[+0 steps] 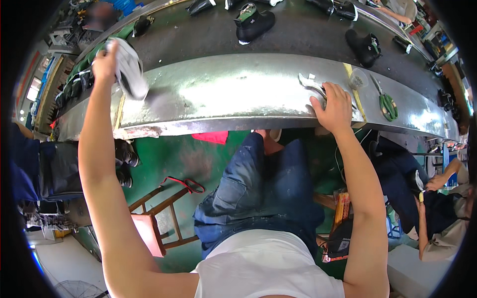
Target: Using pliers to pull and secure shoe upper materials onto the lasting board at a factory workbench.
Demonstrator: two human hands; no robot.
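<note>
My left hand [104, 64] is raised at the far left of the metal ledge, its fingers closed on one end of a shoe [131, 72]. The shoe's pale grey-white side shows, smeared by motion. At the right part of the ledge, my right hand [335, 108] is closed over the handles of metal pliers [311, 85]. Their curved jaws stick out to the left of my fingers, and part of a handle shows to the right. A small white piece lies against the jaws.
Black shoes, one a boot [253, 24], another a boot [364, 48], stand on the dark belt [198, 37] beyond the metal ledge [223, 89]. Green-handled scissors [387, 105] and a small clear cup [357, 78] lie right. A wooden stool [154, 223] stands lower left; co-workers sit at both sides.
</note>
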